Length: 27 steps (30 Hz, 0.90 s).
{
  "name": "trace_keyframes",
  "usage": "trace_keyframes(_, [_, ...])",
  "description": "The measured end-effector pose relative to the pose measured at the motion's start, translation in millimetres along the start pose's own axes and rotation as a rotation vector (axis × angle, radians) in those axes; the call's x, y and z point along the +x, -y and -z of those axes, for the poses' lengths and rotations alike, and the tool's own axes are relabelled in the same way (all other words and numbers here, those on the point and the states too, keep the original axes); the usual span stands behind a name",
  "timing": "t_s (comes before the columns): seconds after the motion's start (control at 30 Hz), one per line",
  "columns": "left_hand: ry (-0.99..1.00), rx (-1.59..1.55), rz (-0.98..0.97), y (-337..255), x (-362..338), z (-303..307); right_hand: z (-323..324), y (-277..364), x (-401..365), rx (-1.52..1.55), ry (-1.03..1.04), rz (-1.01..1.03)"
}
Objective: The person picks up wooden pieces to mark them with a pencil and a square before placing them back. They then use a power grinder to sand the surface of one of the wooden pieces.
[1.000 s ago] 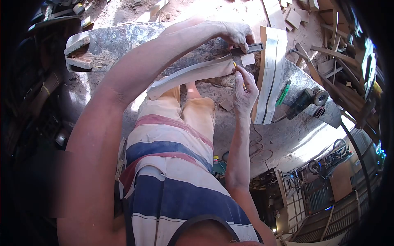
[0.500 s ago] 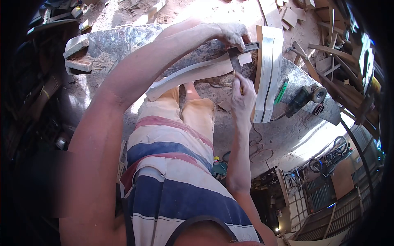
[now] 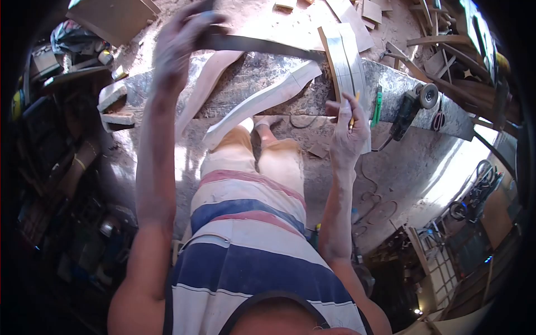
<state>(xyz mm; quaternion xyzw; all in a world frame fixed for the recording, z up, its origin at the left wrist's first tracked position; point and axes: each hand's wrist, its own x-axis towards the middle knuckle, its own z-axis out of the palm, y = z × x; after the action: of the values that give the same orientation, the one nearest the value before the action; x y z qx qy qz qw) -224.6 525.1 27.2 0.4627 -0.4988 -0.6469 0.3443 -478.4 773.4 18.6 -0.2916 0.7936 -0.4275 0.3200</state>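
Observation:
My left hand [image 3: 187, 42], blurred by motion, is raised above the far left of the bench and closed on a try square. The square's dark metal blade [image 3: 262, 46] reaches right, over the bench. Between my right fingers is a pencil [image 3: 353, 117]; my right hand [image 3: 349, 131] is beside the pale pencil-lined board [image 3: 340, 61]. One curved wooden piece [image 3: 262, 100] lies slantwise across the bench edge in front of my legs. A second curved piece [image 3: 206, 86] lies to its left, partly behind the raised blade and arm.
The worn bench [image 3: 285, 103] carries an angle grinder [image 3: 412, 114], a green tool [image 3: 378, 106] and scissors [image 3: 440, 118] on the right. Wood blocks [image 3: 114, 97] are fixed at its left end. Wood scraps [image 3: 371, 12] lie beyond, and a cord [image 3: 371, 195] loops on the ground.
My left hand has lifted the try square off the curved piece and swung it left. My right hand has drawn back to the right with the pencil. The second curved piece now shows.

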Motion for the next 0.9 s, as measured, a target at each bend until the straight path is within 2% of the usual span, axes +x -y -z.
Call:
trace_keyframes(0.03, [-0.162,-0.047,-0.084,-18.6,-16.5,8.0,-7.8,7.1,2.3,0.041,-0.040,0.062])
trace_keyframes(0.07, [-0.261,0.042,-0.233,-27.3,-30.2,15.6,-15.6,13.7,5.3,-0.009,-0.046,0.171])
trace_keyframes(0.1, [-0.357,0.128,-0.386,-31.3,-43.9,21.3,-24.9,21.9,8.0,0.051,0.002,0.156])
trace_keyframes(0.17, [-0.396,0.454,-0.453,-44.0,-73.0,8.9,-41.4,40.2,11.7,0.156,0.097,0.126])
trace_keyframes(0.2, [-0.372,0.889,-0.579,-40.8,-85.3,8.8,-46.8,48.5,14.8,0.112,0.168,0.081])
trace_keyframes(0.23, [-0.282,0.923,-0.783,-34.6,-88.3,-4.3,-52.8,54.7,15.3,0.154,0.230,0.057])
trace_keyframes(0.33, [-0.176,1.052,-0.852,28.4,-106.6,-18.9,-78.2,53.0,16.0,0.330,0.415,0.002])
trace_keyframes(0.43, [-0.098,1.182,-0.823,93.6,-111.7,-26.3,-113.3,23.0,18.6,0.474,0.516,-0.073])
trace_keyframes(0.47, [-0.113,1.168,-0.798,104.7,-109.1,-32.9,-127.4,8.4,21.4,0.558,0.452,-0.151])
trace_keyframes(0.57, [-0.114,1.205,-0.725,135.3,-92.9,-31.7,-143.9,-24.6,57.4,0.571,0.486,-0.163])
trace_keyframes(0.63, [-0.176,1.165,-0.689,145.4,-86.0,-34.8,-147.0,-36.6,84.3,0.454,0.511,-0.037])
trace_keyframes(0.67, [-0.166,1.251,-0.636,155.2,-85.2,-24.1,-146.1,-40.3,96.6,0.434,0.521,-0.013])
trace_keyframes(0.77, [-0.313,1.120,-0.435,158.2,-84.3,-14.4,-150.0,-51.6,131.5,0.302,0.578,0.033])
trace_keyframes(0.9, [-0.298,1.191,-0.240,174.9,-67.4,-10.0,-167.2,-50.5,151.3,0.336,0.640,0.027])
